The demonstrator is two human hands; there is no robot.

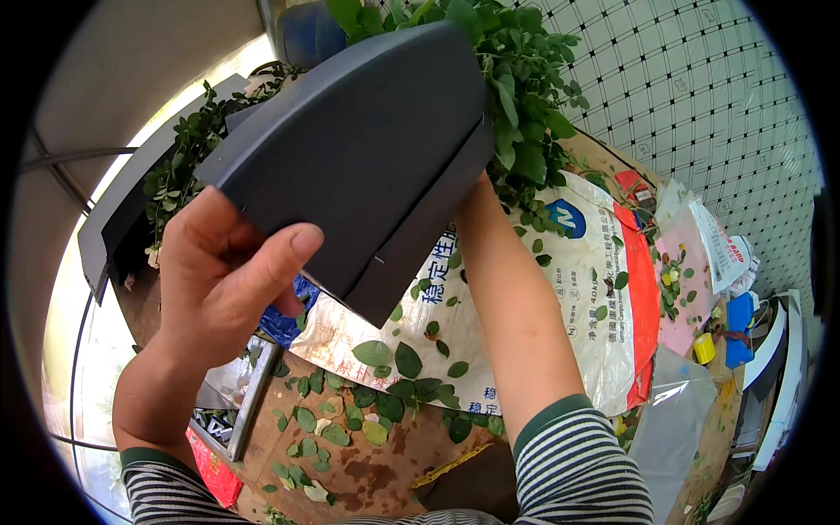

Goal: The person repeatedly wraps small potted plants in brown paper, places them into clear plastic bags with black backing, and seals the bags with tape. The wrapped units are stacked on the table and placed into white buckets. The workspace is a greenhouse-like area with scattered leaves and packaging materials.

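A black cardboard flower box (pixel 367 157), curved along its upper edge and stapled along a folded flap, is held up in front of me. My left hand (pixel 232 271) grips its lower left corner, thumb pressed on the face and fingers curled behind the edge. From the lower right, my right forearm (pixel 516 306) reaches up to the box's right side. The box hides the right hand and its fingers. Leafy green stems (pixel 525 105) lie behind the box at the upper right.
A white printed sack (pixel 577 324) covers much of the wooden table (pixel 367 481), with loose leaves scattered over both. Another black cardboard piece (pixel 101 232) and small-leaved stems (pixel 184 166) are at left. A metal-edged tray (pixel 249 420) sits lower left; a yellow cap (pixel 704 348) lies right.
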